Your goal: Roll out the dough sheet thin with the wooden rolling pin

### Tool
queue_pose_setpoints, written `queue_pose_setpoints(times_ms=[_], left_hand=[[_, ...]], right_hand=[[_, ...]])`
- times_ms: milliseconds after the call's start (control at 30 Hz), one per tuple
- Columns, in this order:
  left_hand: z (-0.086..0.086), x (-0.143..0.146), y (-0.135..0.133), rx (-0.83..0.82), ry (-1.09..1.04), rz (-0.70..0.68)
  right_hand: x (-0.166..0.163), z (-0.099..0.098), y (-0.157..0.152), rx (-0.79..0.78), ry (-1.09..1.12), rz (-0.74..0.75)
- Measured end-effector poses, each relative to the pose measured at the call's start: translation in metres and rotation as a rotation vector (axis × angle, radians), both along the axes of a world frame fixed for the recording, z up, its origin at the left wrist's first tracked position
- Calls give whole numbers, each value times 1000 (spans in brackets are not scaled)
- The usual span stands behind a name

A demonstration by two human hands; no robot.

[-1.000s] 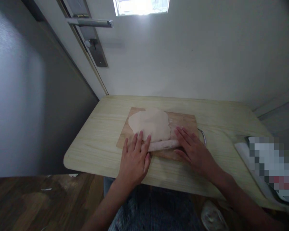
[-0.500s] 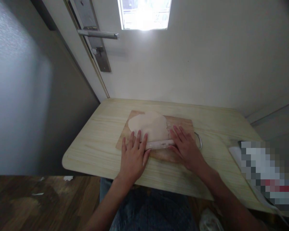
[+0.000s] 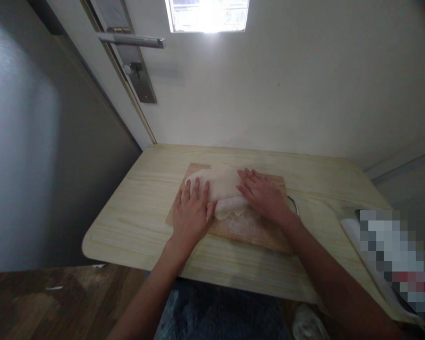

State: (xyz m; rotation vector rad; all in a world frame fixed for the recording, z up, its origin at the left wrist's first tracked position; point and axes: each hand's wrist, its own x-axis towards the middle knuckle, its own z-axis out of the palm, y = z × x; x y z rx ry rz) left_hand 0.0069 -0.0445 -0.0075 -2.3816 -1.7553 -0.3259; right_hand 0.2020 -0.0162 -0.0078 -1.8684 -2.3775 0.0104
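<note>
A flat sheet of pale dough [image 3: 224,182] lies on a wooden cutting board [image 3: 253,232], its near edge ragged. Across the dough rests a light rolling pin [image 3: 230,204], of which only the middle shows between my hands. My left hand [image 3: 192,211] lies over the pin's left end, fingers spread and pointing away from me. Over the right end is my right hand [image 3: 264,194], palm down with fingers stretched out flat. Both ends of the pin are hidden under the hands.
The board sits on a pale wooden table [image 3: 127,212] with a metal ring handle [image 3: 293,205] at its right. Behind stands a white door with a lever handle [image 3: 132,40]. A partly pixelated item [image 3: 393,264] lies at the table's right edge.
Both hands have pushed the rolling pin forward, away from me, over the dough. More dough and floury board now show on the near side. The view has shifted slightly.
</note>
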Motion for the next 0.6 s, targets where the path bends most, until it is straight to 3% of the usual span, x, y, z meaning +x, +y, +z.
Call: queue_pose_setpoints(times_ms=[233,600], left_hand=[[7,-3,37,-98,-40,-1],[9,-8,88,-115,-147,-57]], right_hand=[[-6,7,34,-69,72,-55],[-13,4,81,7,169,-127]])
